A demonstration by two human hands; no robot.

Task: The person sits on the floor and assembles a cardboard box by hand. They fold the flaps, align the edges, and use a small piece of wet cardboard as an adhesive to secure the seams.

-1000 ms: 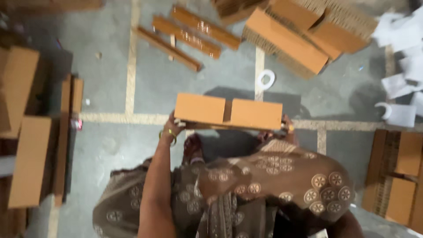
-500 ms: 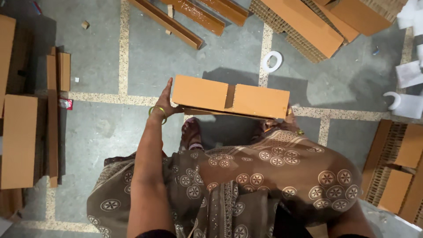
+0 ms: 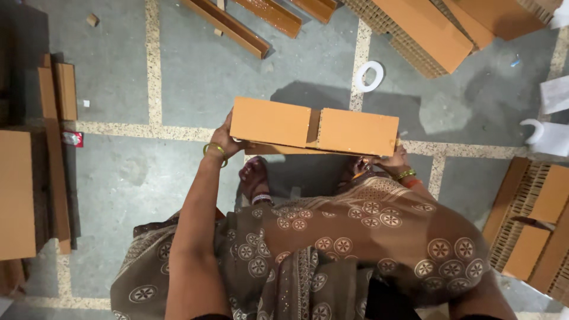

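I hold a brown cardboard piece (image 3: 314, 126) level in front of me, above the grey floor. It shows two raised flat panels side by side with a narrow gap between them. My left hand (image 3: 224, 142) grips its left end, with bangles on the wrist. My right hand (image 3: 391, 161) grips its right end from below and is partly hidden under the cardboard. My patterned brown garment (image 3: 332, 249) fills the lower view, and one foot (image 3: 255, 178) shows beneath the piece.
Long cardboard strips (image 3: 228, 25) and honeycomb boards (image 3: 415, 32) lie at the top. A white tape ring (image 3: 368, 76) lies on the floor. Flat boards (image 3: 18, 192) are stacked at the left, more honeycomb pieces (image 3: 533, 228) at the right, white pieces (image 3: 548, 133) at the far right.
The view has shifted so the floor items slid upward and outward in the frame. The cardboard piece stays held in both hands, tilted slightly more down to the right.
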